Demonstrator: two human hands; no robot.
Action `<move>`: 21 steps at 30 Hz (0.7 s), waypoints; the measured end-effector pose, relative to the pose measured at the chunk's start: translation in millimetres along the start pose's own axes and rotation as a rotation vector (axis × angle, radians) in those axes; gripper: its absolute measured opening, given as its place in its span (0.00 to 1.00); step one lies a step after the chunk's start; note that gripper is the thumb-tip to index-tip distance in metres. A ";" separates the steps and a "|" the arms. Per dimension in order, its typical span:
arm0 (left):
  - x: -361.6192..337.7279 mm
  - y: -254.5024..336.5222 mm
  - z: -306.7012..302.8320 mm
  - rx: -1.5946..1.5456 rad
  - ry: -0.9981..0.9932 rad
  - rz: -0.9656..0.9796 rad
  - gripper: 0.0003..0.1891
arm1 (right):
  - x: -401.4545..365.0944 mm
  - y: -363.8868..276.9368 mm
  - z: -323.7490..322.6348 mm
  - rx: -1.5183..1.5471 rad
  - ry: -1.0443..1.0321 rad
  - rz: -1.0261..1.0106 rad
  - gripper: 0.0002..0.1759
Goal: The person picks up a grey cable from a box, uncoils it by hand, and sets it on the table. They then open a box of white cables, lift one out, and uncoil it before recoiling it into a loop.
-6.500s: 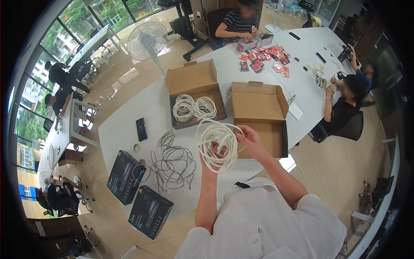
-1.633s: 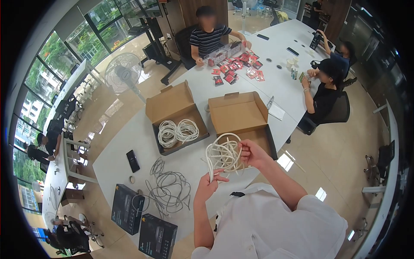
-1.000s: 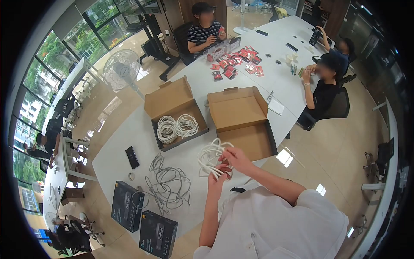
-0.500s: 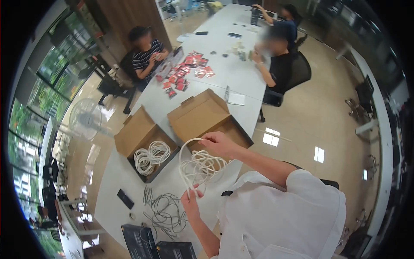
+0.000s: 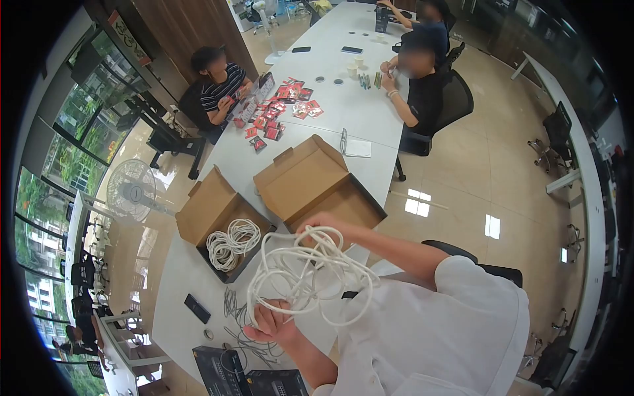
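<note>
A loose tangle of white cable (image 5: 356,274) hangs in large loops between my two hands. My right hand (image 5: 322,230) is closed on the upper part of the loops, in front of the open cardboard box. Lower down, my left hand (image 5: 271,322) has its fingers curled round the left side of the same cable. Left of the tangle, an open box (image 5: 231,272) holds coiled white cable (image 5: 232,244). Thin grey cables (image 5: 232,307) lie on the table beyond my left hand, partly covered by the loops.
A second open cardboard box (image 5: 307,175) stands behind the tangle. On the white table (image 5: 175,284) are a phone (image 5: 197,308), dark boxes (image 5: 218,369), red packets (image 5: 271,112) and a notepad (image 5: 358,148). Several people sit farther along, one in a striped shirt (image 5: 221,89).
The tangle is now raised and spread wider towards me. My right hand has moved slightly down; my left hand has shifted down and left. The seated people's hands have moved a little.
</note>
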State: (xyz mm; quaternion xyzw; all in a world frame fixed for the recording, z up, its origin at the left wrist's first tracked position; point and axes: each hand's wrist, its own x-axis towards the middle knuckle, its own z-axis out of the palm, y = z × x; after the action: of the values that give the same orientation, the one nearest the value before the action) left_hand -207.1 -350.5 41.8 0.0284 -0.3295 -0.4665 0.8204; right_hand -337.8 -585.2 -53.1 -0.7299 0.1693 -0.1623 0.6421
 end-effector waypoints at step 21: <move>-28.9 7.2 -13.5 -0.064 0.361 -0.072 0.24 | -23.7 -47.8 32.1 0.839 -0.275 0.143 0.11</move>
State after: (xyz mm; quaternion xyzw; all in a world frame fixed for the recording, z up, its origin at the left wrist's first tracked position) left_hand -204.1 -327.3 18.9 0.0972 -0.1607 -0.4930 0.8495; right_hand -342.4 -540.4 -10.1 -0.4077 0.0520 -0.0735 0.9087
